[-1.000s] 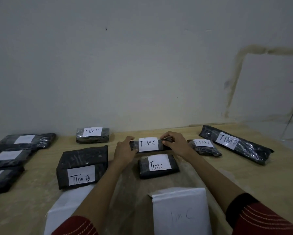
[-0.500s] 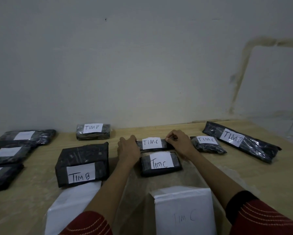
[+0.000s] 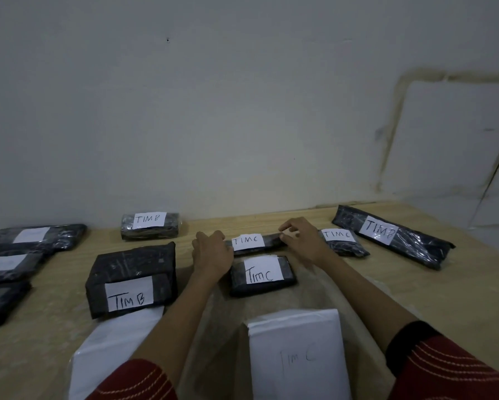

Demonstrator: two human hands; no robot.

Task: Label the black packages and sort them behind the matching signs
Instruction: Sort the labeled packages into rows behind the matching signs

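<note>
Wooden tabletop [image 3: 415, 284] against a pale wall. Beyond the TIM C sign [image 3: 297, 342], a slim black TIM C package [image 3: 268, 241] runs crosswise, long axis left to right. Curled round its ends, the left hand [image 3: 212, 254] holds one and the right hand [image 3: 301, 241] pinches the other, both equally near.

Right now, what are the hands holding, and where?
A thin black package: left hand grips its left end, right hand pinches its right end.

Dim grey wall [image 3: 242, 111] (stained at right) behind wooden table [image 3: 473, 284]
</note>
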